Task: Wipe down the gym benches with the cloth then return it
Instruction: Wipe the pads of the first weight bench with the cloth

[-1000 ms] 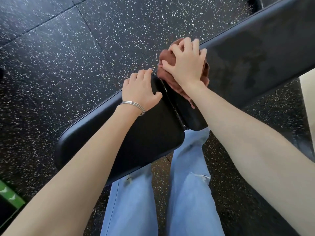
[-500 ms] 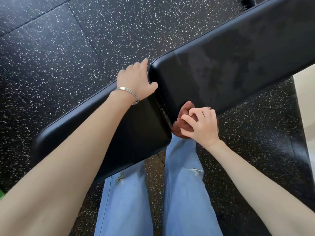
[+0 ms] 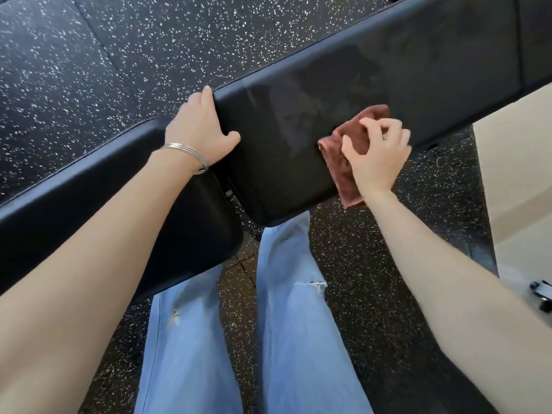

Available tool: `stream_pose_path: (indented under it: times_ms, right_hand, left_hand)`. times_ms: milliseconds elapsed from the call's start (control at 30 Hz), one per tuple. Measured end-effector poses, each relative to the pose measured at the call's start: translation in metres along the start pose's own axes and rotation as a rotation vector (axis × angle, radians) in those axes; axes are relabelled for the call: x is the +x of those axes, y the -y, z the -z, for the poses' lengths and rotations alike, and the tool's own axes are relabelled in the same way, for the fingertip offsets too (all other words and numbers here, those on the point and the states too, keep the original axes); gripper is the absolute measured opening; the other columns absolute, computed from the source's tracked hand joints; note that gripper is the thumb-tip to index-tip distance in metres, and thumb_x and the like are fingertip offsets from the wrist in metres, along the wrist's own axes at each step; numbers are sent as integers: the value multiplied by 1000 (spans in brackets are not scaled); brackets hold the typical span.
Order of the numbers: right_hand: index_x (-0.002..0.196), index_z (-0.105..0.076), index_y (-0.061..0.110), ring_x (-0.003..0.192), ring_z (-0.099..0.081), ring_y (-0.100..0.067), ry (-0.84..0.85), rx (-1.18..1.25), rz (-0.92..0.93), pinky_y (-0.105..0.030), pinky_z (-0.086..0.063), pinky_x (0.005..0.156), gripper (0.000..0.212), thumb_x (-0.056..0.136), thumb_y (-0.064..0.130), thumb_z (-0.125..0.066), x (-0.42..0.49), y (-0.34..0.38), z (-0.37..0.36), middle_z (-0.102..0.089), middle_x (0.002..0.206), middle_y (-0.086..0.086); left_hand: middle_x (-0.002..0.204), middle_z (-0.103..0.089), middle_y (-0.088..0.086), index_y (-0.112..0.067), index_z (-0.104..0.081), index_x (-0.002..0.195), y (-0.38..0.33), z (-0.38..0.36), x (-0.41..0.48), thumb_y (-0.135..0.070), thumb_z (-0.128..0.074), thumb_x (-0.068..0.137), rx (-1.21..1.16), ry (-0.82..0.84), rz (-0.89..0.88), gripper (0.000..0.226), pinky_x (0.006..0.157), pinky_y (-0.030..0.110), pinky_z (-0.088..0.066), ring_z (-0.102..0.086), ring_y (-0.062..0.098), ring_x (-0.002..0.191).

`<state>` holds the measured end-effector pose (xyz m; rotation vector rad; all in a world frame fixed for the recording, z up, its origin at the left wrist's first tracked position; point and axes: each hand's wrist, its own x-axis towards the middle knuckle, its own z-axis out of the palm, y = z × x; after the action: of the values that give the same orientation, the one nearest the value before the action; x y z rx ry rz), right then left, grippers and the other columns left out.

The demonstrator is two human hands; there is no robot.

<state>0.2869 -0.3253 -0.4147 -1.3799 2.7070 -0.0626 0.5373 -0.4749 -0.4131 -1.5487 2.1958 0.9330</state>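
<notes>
A black rubber floor (image 3: 125,52) flecked with white fills most of the view. Across it, from lower left to upper right, runs the black padded gym bench, made of two pads. The longer back pad (image 3: 373,85) is the landmark here: it stretches away to the upper right, and its surface shows dull smears and streaks. The shorter seat pad (image 3: 98,204) lies to the left of the back pad's near end, with a narrow gap between the two where a bit of metal hardware shows.

Below the back pad's near end, the person's legs in light blue jeans (image 3: 286,324) stand on the floor; one knee has a small rip. To the right of the back pad a pale strip of flooring (image 3: 513,174) begins.

The left hand (image 3: 198,127) grips the near-left corner of the back pad, fingers curled over its far edge and thumb lying on the top surface. Thin silver bangles (image 3: 188,153) circle that wrist.

The right hand (image 3: 378,156) is clenched on a reddish-brown cloth (image 3: 343,153), pressing it onto the back pad at its near long edge, a little way from the near end. The cloth is bunched under the fingers, part of it flat on the pad and its lower corner hanging off the edge by the wrist.
</notes>
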Motion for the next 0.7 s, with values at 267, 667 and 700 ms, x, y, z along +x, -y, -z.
stream_pose_path:
  times_ms: [267,667,700]
  right_hand:
    - [102,-64,29,97,-51,-30,-52,37,39,-40,-39,74,22,84,41,-59,-46,60,-12,-58,108,-6]
    - [116,-59,35,113,-42,-21,-67,138,-420,-36,-35,88,34,84,45,-56,59,32,-5,-50,121,3]
    - [118,-58,34,113,-41,-21,-73,122,-472,-35,-35,88,34,85,45,-55,63,36,-6,-49,122,3]
  left_hand:
    - [148,-30,17,-4,-15,147,-4,0,0,-38,-59,81,-2,-2,35,86,102,49,-37,-38,38,130]
    - [145,-34,18,-6,-18,147,5,7,2,-34,-57,83,-7,39,14,79,101,49,-37,-40,39,127]
    - [145,-35,18,-6,-19,147,5,7,2,-33,-57,83,-16,36,9,79,100,48,-38,-40,39,127]
